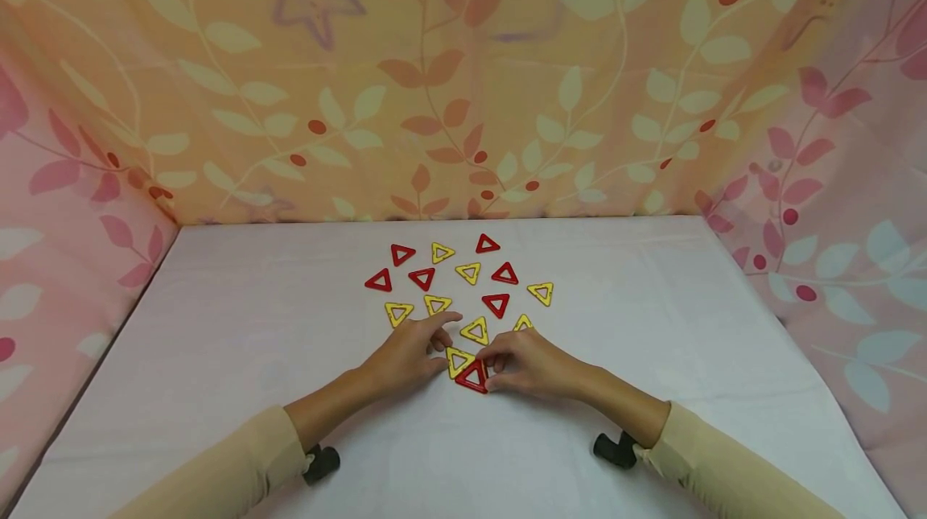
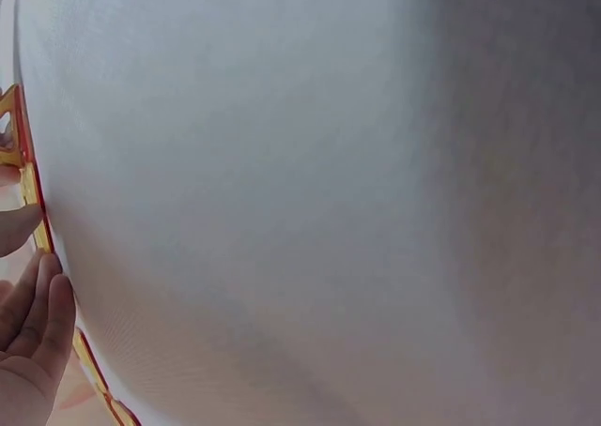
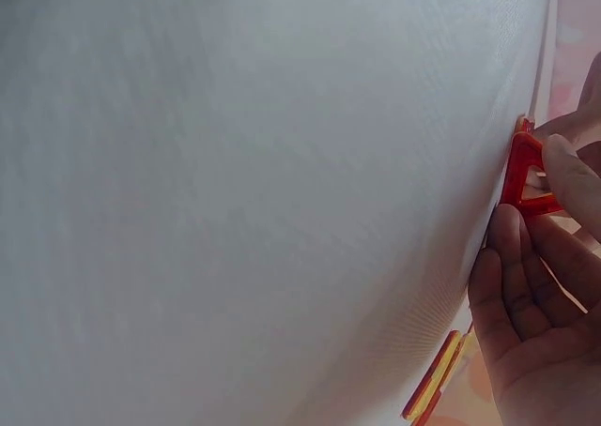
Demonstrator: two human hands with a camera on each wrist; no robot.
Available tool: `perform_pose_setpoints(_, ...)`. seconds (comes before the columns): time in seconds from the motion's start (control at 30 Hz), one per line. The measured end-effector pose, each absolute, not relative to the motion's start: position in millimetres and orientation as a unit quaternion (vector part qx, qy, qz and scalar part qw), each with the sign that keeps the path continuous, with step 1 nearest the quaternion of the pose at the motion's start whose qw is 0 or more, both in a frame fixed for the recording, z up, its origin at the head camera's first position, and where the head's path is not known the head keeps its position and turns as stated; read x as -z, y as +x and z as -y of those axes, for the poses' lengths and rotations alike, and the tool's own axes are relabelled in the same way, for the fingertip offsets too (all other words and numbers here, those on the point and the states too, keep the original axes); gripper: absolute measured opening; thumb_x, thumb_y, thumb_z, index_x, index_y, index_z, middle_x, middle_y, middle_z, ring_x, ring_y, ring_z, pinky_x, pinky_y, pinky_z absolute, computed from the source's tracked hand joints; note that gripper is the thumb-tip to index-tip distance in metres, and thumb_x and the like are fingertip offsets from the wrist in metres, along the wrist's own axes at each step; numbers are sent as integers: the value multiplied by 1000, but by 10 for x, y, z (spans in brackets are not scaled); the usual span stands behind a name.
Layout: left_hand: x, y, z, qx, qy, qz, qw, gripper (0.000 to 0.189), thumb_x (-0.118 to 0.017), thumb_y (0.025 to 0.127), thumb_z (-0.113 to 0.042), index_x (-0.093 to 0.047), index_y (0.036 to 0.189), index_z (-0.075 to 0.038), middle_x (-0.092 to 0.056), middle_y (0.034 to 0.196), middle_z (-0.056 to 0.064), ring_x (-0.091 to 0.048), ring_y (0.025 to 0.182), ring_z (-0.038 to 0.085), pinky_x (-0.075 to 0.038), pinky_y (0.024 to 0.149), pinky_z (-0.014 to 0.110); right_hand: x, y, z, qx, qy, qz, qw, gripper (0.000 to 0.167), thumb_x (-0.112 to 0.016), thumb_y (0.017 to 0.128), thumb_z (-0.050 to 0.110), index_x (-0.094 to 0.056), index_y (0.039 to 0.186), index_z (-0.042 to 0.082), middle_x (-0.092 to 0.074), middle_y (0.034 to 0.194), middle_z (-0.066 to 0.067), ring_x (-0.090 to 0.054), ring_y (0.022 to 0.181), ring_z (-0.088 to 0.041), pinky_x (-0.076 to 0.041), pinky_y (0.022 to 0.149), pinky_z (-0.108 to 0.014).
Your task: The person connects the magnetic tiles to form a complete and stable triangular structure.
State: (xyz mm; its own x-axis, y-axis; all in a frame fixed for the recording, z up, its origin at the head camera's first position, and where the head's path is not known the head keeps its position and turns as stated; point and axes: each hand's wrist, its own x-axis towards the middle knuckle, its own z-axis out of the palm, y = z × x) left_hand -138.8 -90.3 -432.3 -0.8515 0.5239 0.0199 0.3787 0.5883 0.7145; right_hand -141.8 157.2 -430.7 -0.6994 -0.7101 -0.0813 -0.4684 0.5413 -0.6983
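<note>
In the head view my right hand [image 1: 532,364] pinches a red triangular frame tile [image 1: 474,376] between thumb and fingers. The red tile is tilted up from the table, its edge against a yellow triangular frame tile [image 1: 458,361]. My left hand [image 1: 405,356] holds that yellow tile at its left side with thumb and curled fingers, while the index finger points outward above it. The right wrist view shows the red tile [image 3: 522,173] between the right thumb and fingers. Along the left wrist view's edge, the yellow tile [image 2: 31,187] appears nearly edge-on by the left fingers [image 2: 49,323].
Several red tiles [image 1: 496,305] and yellow tiles [image 1: 474,331] lie scattered flat beyond the hands. One yellow tile [image 1: 523,323] is partly hidden by the right hand. A white cloth covers the table [image 1: 253,302], and patterned curtains [image 1: 434,100] stand behind and at both sides.
</note>
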Motion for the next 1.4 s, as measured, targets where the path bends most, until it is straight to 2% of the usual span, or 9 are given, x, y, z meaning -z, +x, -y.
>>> perform_pose_setpoints(0.67,4319,-1357,858,-418,238,-873,74,48,-80,80,0,-60,123,-4,-67,94,3,-63,84,15,-57,77,30,4316,-1414,-1562,351,-350,-853,164,36,-82,83,18,-71,115,6,-70,92,6,-61,80,-3,-54,76,-25)
perform_pose_setpoints(1.03,4298,-1344,861,-437,261,-856,84,50,-77,82,3,-58,127,-3,-66,94,2,-62,81,12,-57,75,28,4324,-1407,-1562,353,-342,-855,164,31,-83,82,17,-71,110,8,-69,91,6,-62,79,-2,-55,76,-24)
perform_pose_setpoints(1.4,4279,-1334,845,-436,267,-854,98,49,-75,85,0,-57,130,-5,-69,90,-1,-64,79,8,-55,74,20,4330,-1414,-1556,367,-348,-848,159,28,-83,82,16,-69,104,8,-68,91,3,-63,79,-3,-55,76,-25)
